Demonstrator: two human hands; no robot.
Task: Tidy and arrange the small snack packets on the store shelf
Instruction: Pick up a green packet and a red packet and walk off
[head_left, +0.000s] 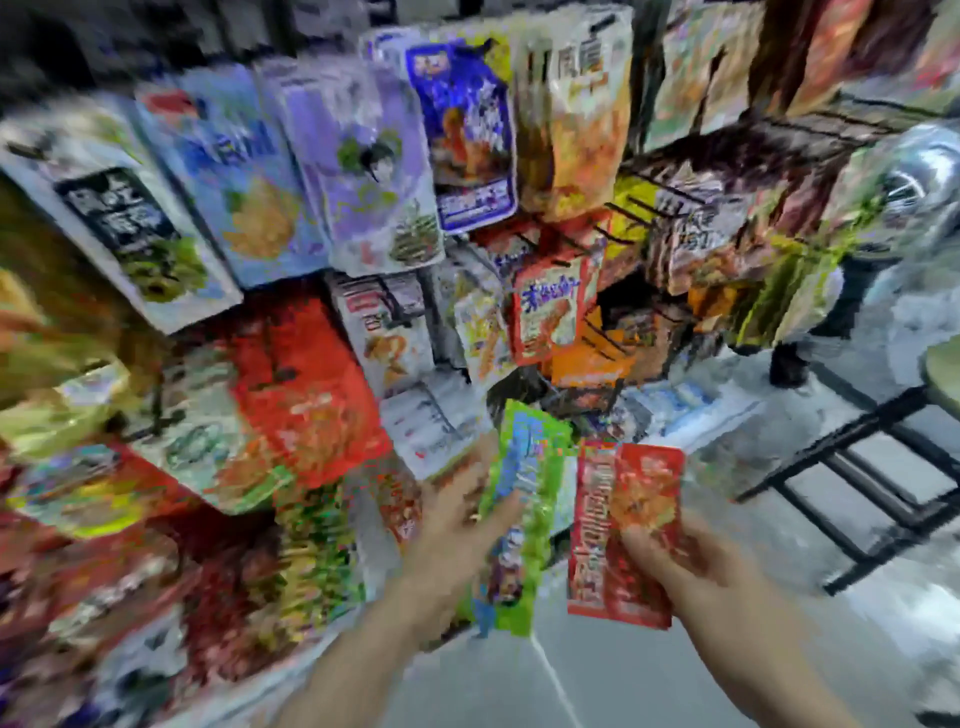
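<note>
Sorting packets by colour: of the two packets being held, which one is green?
The green packet in the left hand. It is long, with blue print; the packet in the right hand is red.

I could not read any print; the lettering on the hanging packets (470, 140) was too blurred.

Wire rack (675, 187) hung with snack packets (550, 312)
</note>
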